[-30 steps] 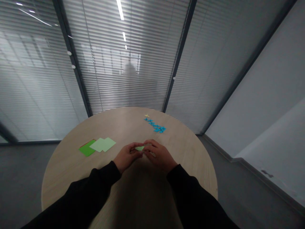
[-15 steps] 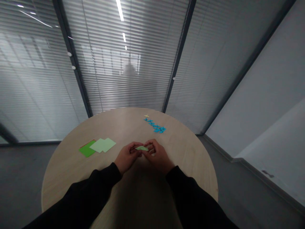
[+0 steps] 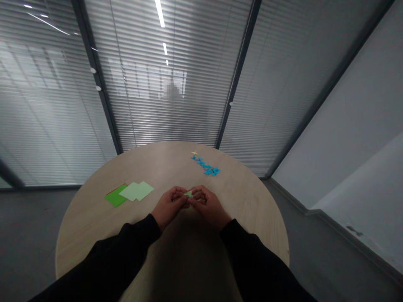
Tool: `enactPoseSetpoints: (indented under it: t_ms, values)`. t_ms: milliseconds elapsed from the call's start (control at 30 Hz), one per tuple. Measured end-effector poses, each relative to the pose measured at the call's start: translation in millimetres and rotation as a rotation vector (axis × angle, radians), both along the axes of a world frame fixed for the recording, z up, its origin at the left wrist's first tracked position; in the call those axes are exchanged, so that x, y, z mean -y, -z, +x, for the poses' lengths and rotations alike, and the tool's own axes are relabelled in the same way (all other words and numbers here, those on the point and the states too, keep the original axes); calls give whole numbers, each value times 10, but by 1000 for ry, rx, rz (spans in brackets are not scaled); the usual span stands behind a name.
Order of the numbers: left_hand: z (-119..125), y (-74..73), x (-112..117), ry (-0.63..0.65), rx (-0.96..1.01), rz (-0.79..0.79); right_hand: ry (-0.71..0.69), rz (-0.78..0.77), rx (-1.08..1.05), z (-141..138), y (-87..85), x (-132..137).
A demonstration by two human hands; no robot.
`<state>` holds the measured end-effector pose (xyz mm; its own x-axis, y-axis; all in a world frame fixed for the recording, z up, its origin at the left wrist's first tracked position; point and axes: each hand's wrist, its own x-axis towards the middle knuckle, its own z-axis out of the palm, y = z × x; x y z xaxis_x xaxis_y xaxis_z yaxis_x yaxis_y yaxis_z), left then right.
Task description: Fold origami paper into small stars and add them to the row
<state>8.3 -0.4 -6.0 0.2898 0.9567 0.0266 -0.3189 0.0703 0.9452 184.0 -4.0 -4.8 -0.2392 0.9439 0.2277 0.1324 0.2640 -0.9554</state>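
A small folded piece of pale green paper is pinched between the fingers of the left hand and the right hand. Both sets are closed in on it, so only a sliver shows, and its long axis seems to lie crosswise between them, though which way it points cannot be told. It should be very light and soft, easily crushed, so it is best held by its folded edges — pale green paper squares lie on the round bench well left of the fingers, blue folded paper pieces well beyond them.
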Motion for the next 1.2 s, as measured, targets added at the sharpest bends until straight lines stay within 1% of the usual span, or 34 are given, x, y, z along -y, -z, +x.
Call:
enactPoseSetpoints:
  t_ms: [100,200,300,367,533,633,733,933,1033,1200]
  values:
    - [14,-21,24,25,14,-15,-14,-18,-1,9,19,-23]
    - [20,-44,41,19,-18,-18,-4,-50,-11,24,39,-46]
    - [23,-41,42,13,-44,9,-1,-84,-18,28,29,-46]
    - [24,-27,36,2,-79,36,2,-75,-6,23,8,-36]
    - [12,-11,31,-80,-228,102,9,7,-14,6,3,-34]
    - [-1,-25,42,-142,-345,147,27,-21,-54,2,38,-47]
    - [-8,-51,52,-197,-458,199,17,-65,-90,0,48,-44]
    - [-7,-102,63,-242,-548,354,20,-71,-75,-14,5,-18]
    - [3,-86,57,-206,-525,318,24,-78,-88,-23,19,-21]
    - [28,-35,27,-160,-314,235,9,-71,-108,-10,72,-44]
